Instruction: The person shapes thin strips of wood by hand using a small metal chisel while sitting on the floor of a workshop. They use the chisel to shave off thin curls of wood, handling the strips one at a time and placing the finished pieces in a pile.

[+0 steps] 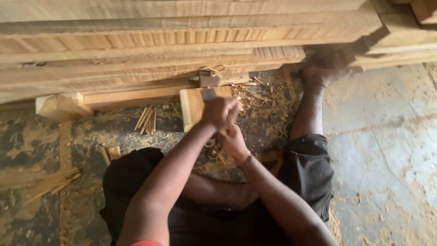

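Sawdusty floor (387, 150), hand-gripped wood block (193, 107)

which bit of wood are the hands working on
The short pale block standing on the floor under the left hand, right hand just behind; the long planks lie stacked beyond, untouched.

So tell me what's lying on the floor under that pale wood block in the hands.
Curled wood shavings and thin wood sticks lie around the wood block on the dusty floor. The left hand and right hand cover its near end; directly beneath is hidden.
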